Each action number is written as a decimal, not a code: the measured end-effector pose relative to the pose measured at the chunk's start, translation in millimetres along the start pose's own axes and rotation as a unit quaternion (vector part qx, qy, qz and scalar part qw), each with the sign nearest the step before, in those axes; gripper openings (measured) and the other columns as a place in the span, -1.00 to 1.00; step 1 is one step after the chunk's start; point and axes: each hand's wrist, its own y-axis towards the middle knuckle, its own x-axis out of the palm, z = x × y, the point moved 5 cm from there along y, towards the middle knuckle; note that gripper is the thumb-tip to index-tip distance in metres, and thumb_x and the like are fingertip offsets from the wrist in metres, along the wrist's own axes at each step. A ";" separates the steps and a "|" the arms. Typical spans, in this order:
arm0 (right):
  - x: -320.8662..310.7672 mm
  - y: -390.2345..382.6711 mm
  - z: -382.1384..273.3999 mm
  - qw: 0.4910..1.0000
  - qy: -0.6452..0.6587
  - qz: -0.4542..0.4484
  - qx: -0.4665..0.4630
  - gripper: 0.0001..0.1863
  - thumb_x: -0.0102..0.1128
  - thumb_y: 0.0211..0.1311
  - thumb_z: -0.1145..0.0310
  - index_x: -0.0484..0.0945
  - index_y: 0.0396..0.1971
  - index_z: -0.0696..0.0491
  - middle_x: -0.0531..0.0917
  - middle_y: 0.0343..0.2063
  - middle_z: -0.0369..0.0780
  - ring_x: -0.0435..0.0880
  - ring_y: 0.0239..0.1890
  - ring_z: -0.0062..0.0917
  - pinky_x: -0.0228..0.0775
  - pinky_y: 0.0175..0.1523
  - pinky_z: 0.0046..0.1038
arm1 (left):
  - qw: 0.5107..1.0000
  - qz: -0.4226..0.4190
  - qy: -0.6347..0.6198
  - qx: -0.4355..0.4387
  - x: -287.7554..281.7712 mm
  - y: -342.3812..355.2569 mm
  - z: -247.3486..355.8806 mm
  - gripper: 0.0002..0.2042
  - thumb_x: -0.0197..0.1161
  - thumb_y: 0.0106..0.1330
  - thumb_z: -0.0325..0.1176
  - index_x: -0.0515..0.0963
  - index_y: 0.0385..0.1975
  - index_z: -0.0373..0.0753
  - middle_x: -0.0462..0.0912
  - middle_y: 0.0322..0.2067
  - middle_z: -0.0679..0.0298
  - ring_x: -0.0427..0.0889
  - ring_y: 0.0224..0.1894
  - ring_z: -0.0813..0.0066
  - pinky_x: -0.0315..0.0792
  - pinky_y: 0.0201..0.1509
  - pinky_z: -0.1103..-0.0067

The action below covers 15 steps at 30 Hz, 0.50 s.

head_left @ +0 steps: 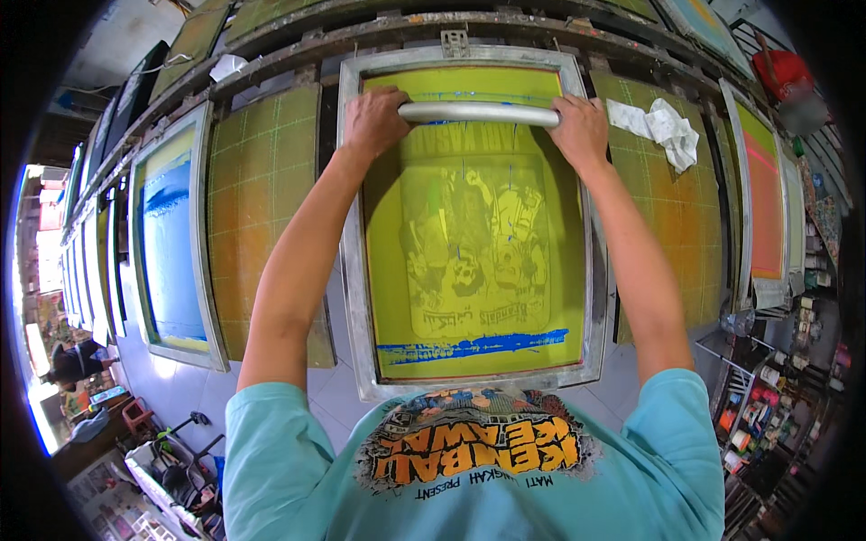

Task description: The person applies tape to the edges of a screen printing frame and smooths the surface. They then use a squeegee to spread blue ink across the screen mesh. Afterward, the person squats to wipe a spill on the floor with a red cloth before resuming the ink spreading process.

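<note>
Both my arms reach forward over a silkscreen frame [358, 298] with pale metal sides and a yellow-green mesh [478, 261] that carries a figure design. Across its far end lies a squeegee [478, 113] with a round silvery handle. My left hand [374, 120] wraps round the squeegee's left end, and my right hand [582, 133] grips the right end. The squeegee's blade is mostly hidden under the handle. A streak of blue ink [474, 345] crosses the mesh near my body, and small blue drips dot the design and the far end.
Printing boards [262, 216] stand on both sides. A screen with blue ink [171, 234] is at left, another with a pink area [762, 198] at right. Crumpled white paper [669, 133] lies on the right board. A metal hinge [455, 41] sits behind the frame; shelves of containers [749, 406] stand lower right.
</note>
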 end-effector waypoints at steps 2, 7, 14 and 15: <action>-19.7 -43.7 -17.5 1.000 0.000 0.001 -0.001 -0.84 0.37 0.00 0.45 0.67 -0.35 -0.01 0.70 -0.33 -0.18 0.70 -0.15 -0.22 0.38 0.02 -0.13 | 1.000 0.008 -0.015 -0.012 -14.5 -48.4 20.2 -0.67 0.51 -0.03 -0.30 0.75 -0.19 -0.09 0.75 -0.16 0.17 0.71 -0.05 0.10 0.60 -0.04 0.21; -94.7 -216.4 -84.3 0.997 0.047 -0.062 0.007 -0.79 0.36 -0.09 0.53 0.65 -0.36 0.02 0.66 -0.29 -0.17 0.62 -0.15 -0.22 0.35 -0.02 -0.19 | 0.996 -0.047 -0.069 -0.045 -73.9 -222.3 113.9 -0.49 0.57 -0.24 -0.41 0.72 -0.13 -0.01 0.74 -0.12 0.30 0.71 -0.12 0.16 0.64 -0.14 0.31; -156.7 -390.7 -141.3 0.999 0.038 -0.015 0.006 -0.90 0.24 0.19 0.43 0.72 -0.34 0.00 0.74 -0.30 -0.31 0.65 -0.28 -0.44 0.29 -0.05 -0.27 | 0.997 -0.027 -0.068 -0.032 -112.2 -396.7 212.3 -0.40 0.41 -0.24 -0.42 0.72 0.01 -0.15 0.72 -0.11 0.33 0.67 -0.15 0.36 0.59 -0.13 0.47; -156.0 -393.2 -141.7 0.999 0.031 -0.016 0.022 -0.90 0.24 0.21 0.42 0.73 -0.34 0.01 0.75 -0.29 -0.32 0.67 -0.28 -0.45 0.28 -0.04 -0.28 | 0.997 -0.041 -0.049 -0.050 -110.6 -400.7 213.8 -0.40 0.40 -0.24 -0.42 0.72 0.01 -0.16 0.72 -0.11 0.34 0.66 -0.15 0.37 0.58 -0.15 0.46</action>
